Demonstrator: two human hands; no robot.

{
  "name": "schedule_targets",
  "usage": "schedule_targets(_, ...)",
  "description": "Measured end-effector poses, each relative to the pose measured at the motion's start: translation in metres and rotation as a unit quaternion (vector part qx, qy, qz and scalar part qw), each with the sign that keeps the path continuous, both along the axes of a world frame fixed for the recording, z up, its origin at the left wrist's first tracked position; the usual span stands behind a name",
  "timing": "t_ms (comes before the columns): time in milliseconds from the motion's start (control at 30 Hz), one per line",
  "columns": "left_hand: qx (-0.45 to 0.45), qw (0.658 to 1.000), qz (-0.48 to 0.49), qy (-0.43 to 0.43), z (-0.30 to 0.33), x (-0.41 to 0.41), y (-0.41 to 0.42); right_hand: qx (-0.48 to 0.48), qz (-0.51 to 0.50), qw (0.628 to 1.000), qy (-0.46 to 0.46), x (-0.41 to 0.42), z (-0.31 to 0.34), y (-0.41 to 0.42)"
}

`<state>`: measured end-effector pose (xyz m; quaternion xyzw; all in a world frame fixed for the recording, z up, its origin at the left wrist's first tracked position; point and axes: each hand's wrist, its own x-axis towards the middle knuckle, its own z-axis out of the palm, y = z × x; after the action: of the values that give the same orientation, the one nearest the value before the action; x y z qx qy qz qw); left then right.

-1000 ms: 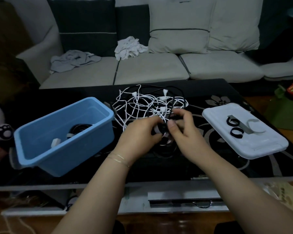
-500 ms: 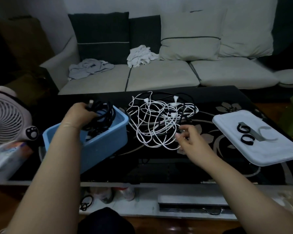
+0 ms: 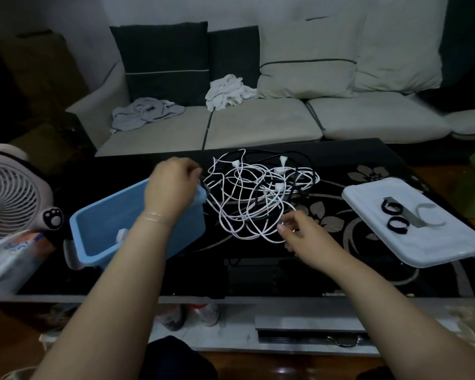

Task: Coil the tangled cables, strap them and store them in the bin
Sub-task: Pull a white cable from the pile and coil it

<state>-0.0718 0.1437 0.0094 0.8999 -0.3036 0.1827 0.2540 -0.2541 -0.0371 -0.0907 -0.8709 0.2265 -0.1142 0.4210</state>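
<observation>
A: Where are the hands?

B: The left hand (image 3: 173,187) is stretched out over the far right corner of the blue bin (image 3: 107,231), back of the hand up, wrist bent down a little, with thin bracelets (image 3: 154,218) on the wrist. Its fingers are curled under and out of sight; a dark bit of cable shows just beside its knuckles, but I cannot tell whether it holds that or nothing.

A: And the other?

B: The right hand (image 3: 302,231) hangs at the near right edge of the tangled cables (image 3: 255,193), forearm coming in from the lower right. Thumb and forefinger are drawn together near a white loop, the other fingers loosely curled. Whether they actually pinch the cord is too small to make out.

A: Where do the cables lie?

B: In a heap of white and black loops on the black table (image 3: 327,270), between the bin on the left and the white lid (image 3: 422,242) on the right. Something white lies inside the bin, partly hidden by the left forearm. On the lid sit black straps (image 3: 395,216), rolled into rings, beside a grey strip.

A: Around that?

B: A white fan (image 3: 8,196) at far left, and a sofa (image 3: 258,124) beyond the table.
</observation>
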Motion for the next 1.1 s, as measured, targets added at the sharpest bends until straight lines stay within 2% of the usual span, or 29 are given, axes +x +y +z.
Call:
schedule_targets(67, 0.014, 0.999, -0.044, 0.019, -0.009, -0.020, -0.021, -0.011, 0.010, 1.000, 0.015, -0.001, 0.001, 0.000)
schedule_targets(133, 0.107, 0.994, -0.016, 0.011, -0.024, -0.038, -0.038, -0.013, 0.019, 0.999, 0.031, -0.002, 0.001, 0.000)
schedule_targets(200, 0.221, 0.974, 0.033, -0.042, -0.039, -0.052, -0.051, -0.021, 0.026, 0.998, 0.044, -0.003, 0.002, 0.000)
schedule_targets(267, 0.309, 0.947, 0.066, -0.055, -0.050, -0.057, -0.062, -0.035, 0.031, 0.998, 0.049, -0.005, 0.004, 0.000)
schedule_targets(333, 0.368, 0.926, 0.082, -0.033, -0.056, -0.052, -0.071, -0.044, 0.033, 0.997, 0.047, -0.006, 0.005, 0.000)
schedule_targets(400, 0.391, 0.916, 0.086, -0.022, -0.058, -0.047, -0.076, -0.046, 0.035, 0.997, 0.048, -0.005, 0.007, 0.002)
schedule_targets(467, 0.369, 0.926, 0.085, -0.013, -0.055, -0.045, -0.083, -0.040, 0.037, 0.998, 0.041, -0.006, 0.010, 0.002)
schedule_targets(533, 0.303, 0.949, 0.073, 0.042, -0.050, -0.040, -0.087, -0.039, 0.037, 0.998, 0.037, -0.008, 0.010, 0.000)
schedule_targets(600, 0.119, 0.975, 0.033, 0.184, -0.043, -0.033, -0.088, -0.052, 0.019, 0.998, 0.032, -0.007, 0.010, -0.001)
schedule_targets(633, -0.002, 0.960, -0.018, 0.279, -0.035, -0.036, -0.087, -0.031, -0.002, 0.999, 0.014, -0.006, 0.010, -0.002)
schedule_targets(667, -0.123, 0.922, -0.076, 0.360, -0.026, -0.043, -0.087, 0.033, -0.033, 0.999, -0.022, -0.005, 0.011, -0.002)
schedule_targets(700, -0.197, 0.880, -0.132, 0.413, -0.017, -0.054, -0.086, 0.144, -0.066, 0.985, -0.065, -0.003, 0.016, -0.001)
schedule_targets(733, -0.206, 0.855, -0.185, 0.439, -0.009, -0.067, -0.084, 0.273, -0.086, 0.953, -0.101, -0.002, 0.021, -0.002)
schedule_targets(767, -0.170, 0.847, -0.231, 0.448, -0.003, -0.082, -0.082, 0.390, -0.087, 0.907, -0.130, -0.004, 0.028, -0.004)
schedule_targets(833, -0.047, 0.842, -0.303, 0.445, -0.005, -0.109, -0.079, 0.554, -0.056, 0.817, -0.152, -0.009, 0.038, -0.009)
schedule_targets(900, 0.061, 0.816, -0.356, 0.450, -0.016, -0.130, -0.078, 0.626, -0.047, 0.761, -0.165, -0.014, 0.043, -0.013)
schedule_targets(933, 0.104, 0.816, -0.362, 0.439, -0.022, -0.137, -0.079, 0.623, -0.056, 0.761, -0.174, -0.016, 0.044, -0.014)
schedule_targets(967, 0.134, 0.833, -0.349, 0.407, -0.028, -0.142, -0.080, 0.588, -0.071, 0.785, -0.181, -0.016, 0.043, -0.015)
schedule_targets(1000, 0.155, 0.870, -0.315, 0.345, -0.033, -0.143, -0.081, 0.514, -0.085, 0.833, -0.185, -0.019, 0.043, -0.016)
schedule_targets(1067, 0.158, 0.959, -0.184, 0.147, -0.036, -0.136, -0.082, 0.298, -0.083, 0.936, -0.167, -0.027, 0.046, -0.018)
schedule_targets(1100, 0.136, 0.981, -0.119, 0.065, -0.037, -0.131, -0.079, 0.212, -0.056, 0.964, -0.154, -0.032, 0.048, -0.018)
